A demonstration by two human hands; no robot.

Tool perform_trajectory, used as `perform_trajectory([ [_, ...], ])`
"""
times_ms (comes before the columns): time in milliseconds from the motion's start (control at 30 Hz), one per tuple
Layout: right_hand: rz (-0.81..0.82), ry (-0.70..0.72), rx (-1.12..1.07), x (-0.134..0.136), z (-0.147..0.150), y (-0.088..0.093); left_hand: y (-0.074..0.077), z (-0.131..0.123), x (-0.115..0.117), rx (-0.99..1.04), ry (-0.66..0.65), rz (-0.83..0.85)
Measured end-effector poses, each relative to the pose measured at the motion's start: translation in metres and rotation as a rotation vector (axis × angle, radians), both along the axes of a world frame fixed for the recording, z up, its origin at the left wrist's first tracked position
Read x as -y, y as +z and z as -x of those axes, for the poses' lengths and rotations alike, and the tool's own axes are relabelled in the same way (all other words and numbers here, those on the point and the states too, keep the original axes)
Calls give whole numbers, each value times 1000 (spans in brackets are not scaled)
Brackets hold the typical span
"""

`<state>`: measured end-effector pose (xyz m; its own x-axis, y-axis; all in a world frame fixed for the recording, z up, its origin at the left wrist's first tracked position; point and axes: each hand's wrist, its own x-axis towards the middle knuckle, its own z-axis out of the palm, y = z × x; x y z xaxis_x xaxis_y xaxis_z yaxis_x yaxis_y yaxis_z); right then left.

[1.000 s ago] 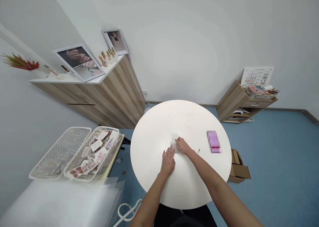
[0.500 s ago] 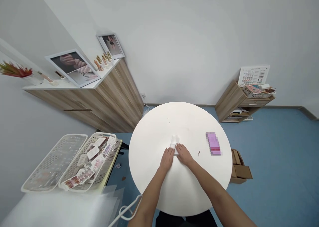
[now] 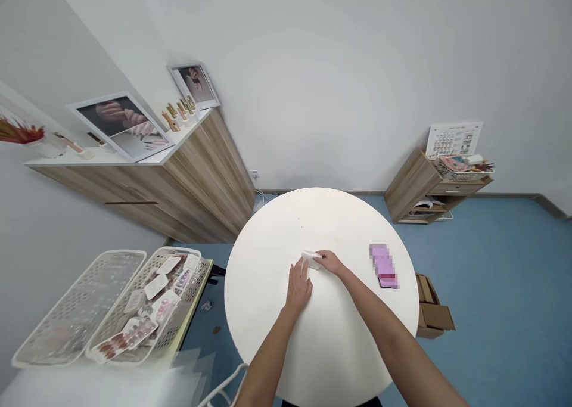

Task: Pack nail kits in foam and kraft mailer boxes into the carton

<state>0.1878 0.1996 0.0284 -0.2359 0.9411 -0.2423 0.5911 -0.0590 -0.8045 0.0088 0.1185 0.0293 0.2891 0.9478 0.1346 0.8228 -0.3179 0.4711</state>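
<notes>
A small white folded packet [image 3: 309, 258] lies near the middle of the round white table [image 3: 322, 329]. My right hand [image 3: 329, 262] rests on the packet's right end with its fingers closed on it. My left hand [image 3: 299, 285] lies flat on the table just below and left of the packet, fingers stretched out, fingertips close to the packet's edge. A pink blurred flat object [image 3: 384, 266] lies on the table to the right of my right hand.
Two white perforated baskets [image 3: 114, 304] with small packaged items stand at the lower left. A wooden cabinet [image 3: 179, 168] with framed pictures is behind them. A low wooden shelf [image 3: 431, 186] stands at the right wall, and cardboard boxes [image 3: 431, 314] sit on the blue floor.
My right hand has shifted along the packet, which now lies flatter and more to the left. My left hand stays flat beside it. The view has tilted slightly.
</notes>
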Motion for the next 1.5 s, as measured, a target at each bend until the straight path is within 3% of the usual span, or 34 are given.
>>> perform_trajectory([
  [133,-24,-139,46,-4,-3,-13,-16,-7,8,-83,-135,56],
  [267,-82,-243,207,4,-4,-29,-25,-15,5,-120,-119,105],
  [400,-228,-355,287,15,-4,-33,-28,-21,-1,-127,-109,122],
  [567,-398,-174,345,35,-7,-24,-26,-32,-5,-131,-73,153],
  [767,-306,-45,480,60,-32,-12,-2,-46,-11,-192,1,279],
  [900,-270,9,509,63,-51,2,18,-49,2,-157,33,199],
  [1033,-316,115,519,59,-50,18,33,-33,40,-110,178,182],
  [1167,-417,282,498,61,-10,26,44,13,100,-100,421,180],
  [1333,-529,542,408,94,84,35,60,91,202,-80,787,157],
  [1500,-601,802,245,162,200,51,84,160,322,11,1032,99],
])
